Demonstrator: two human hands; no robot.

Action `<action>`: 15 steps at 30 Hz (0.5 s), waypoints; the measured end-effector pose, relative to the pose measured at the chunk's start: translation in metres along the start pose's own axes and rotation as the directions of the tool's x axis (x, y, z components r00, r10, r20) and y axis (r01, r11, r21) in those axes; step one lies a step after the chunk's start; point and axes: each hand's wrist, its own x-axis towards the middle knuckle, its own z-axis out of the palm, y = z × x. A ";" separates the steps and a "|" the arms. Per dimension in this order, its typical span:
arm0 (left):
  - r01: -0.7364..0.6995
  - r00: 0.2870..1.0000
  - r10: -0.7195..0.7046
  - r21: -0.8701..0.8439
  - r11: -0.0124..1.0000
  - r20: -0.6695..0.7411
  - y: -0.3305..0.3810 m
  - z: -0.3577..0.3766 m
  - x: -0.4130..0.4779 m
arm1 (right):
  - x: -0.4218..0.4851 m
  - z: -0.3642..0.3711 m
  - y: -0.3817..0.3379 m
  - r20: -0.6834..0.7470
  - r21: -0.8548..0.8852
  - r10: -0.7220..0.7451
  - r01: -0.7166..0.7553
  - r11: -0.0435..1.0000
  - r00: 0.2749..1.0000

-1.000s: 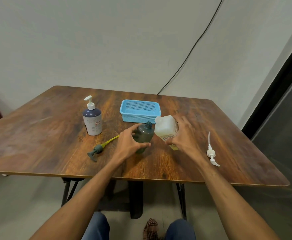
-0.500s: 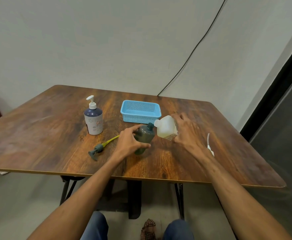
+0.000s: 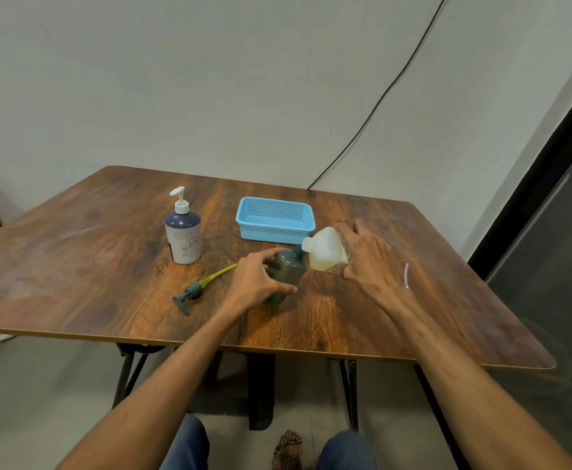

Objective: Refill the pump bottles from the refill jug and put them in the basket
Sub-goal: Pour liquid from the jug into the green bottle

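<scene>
So the left hand (image 3: 260, 283) has its fingers and thumb wrapped round the dark grey-green bottle (image 3: 286, 276), which stands pump-less near the middle of the worktop (image 3: 74, 266), a bit toward the near edge. The right hand (image 3: 369, 262) grips the white refill jug (image 3: 325, 252) from the side. The jug is tipped over, with its mouth right by the bottle's open neck; can't tell if they actually touch.

The blue basket (image 3: 274, 218) sits behind them toward the far edge, with nothing showing inside. The navy-and-white pump bottle (image 3: 183, 237) stands upright with its pump on, on the left-edge side of the basket. The grey pump (image 3: 196, 290) with the yellow-green tube lies flat just beside the left hand. A bit of white tube (image 3: 406, 274) pokes out behind the right wrist, toward the right edge.
</scene>
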 end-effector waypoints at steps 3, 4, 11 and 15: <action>-0.006 1.000 0.006 -0.005 1.000 -0.004 0.002 0.000 -0.001 | 0.001 -0.002 0.000 0.001 -0.023 -0.003 0.003 1.000 1.000; -0.008 1.000 0.008 -0.006 1.000 -0.004 0.002 0.000 -0.001 | 0.002 -0.002 0.000 0.000 -0.027 -0.004 0.004 1.000 1.000; -0.021 1.000 0.021 -0.011 1.000 0.003 0.003 -0.002 -0.002 | 0.002 -0.007 -0.003 0.014 -0.052 -0.001 0.002 0.999 1.000; -0.024 1.000 0.024 -0.006 1.000 -0.009 0.005 -0.002 -0.003 | 0.001 -0.010 -0.005 0.023 -0.041 0.004 -0.003 0.999 1.000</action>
